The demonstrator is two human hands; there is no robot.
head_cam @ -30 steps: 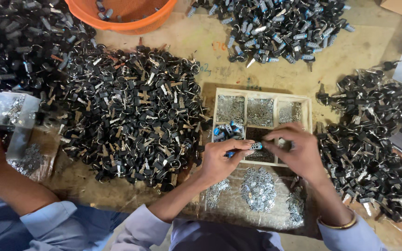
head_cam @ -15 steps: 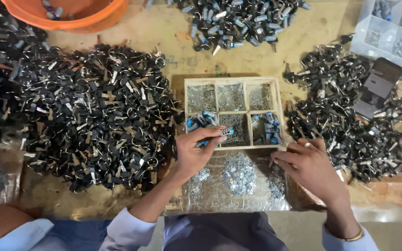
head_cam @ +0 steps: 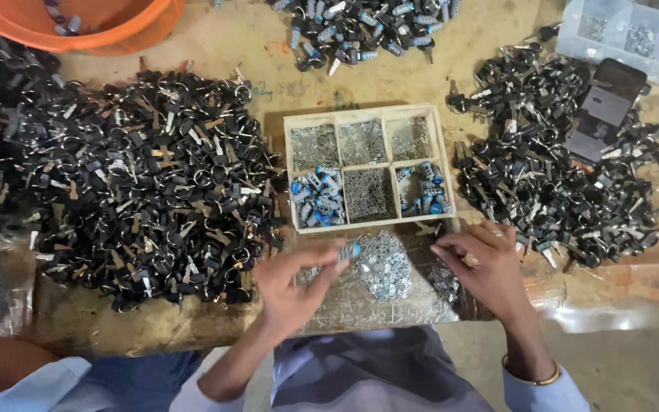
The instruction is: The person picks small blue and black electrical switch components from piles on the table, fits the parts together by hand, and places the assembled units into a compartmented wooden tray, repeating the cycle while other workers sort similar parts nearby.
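Note:
My left hand point(head_cam: 293, 281) pinches a small blue-and-silver lock cylinder point(head_cam: 348, 250) at its fingertips, just in front of a wooden tray. My right hand point(head_cam: 483, 267) hovers to the right of a heap of small silver metal plates point(head_cam: 384, 265), fingers curled; whether it holds a tiny piece I cannot tell. The divided wooden tray point(head_cam: 293, 172) holds silver pins in some compartments and blue cylinders point(head_cam: 316, 197) in two. A large pile of black-headed keys point(head_cam: 139, 183) lies left of the tray, another pile point(head_cam: 551, 175) to its right.
An orange basin point(head_cam: 93, 27) sits at the top left. More cylinders point(head_cam: 360, 27) are heaped at the top middle. A clear compartment box point(head_cam: 634, 34) and a dark phone point(head_cam: 605, 107) lie at the top right. Another person's arm and sleeve point(head_cam: 17, 374) show at the bottom left.
My left hand has drawn back from the tray toward me with a cylinder in its fingers. My right hand has shifted a little. The view has moved.

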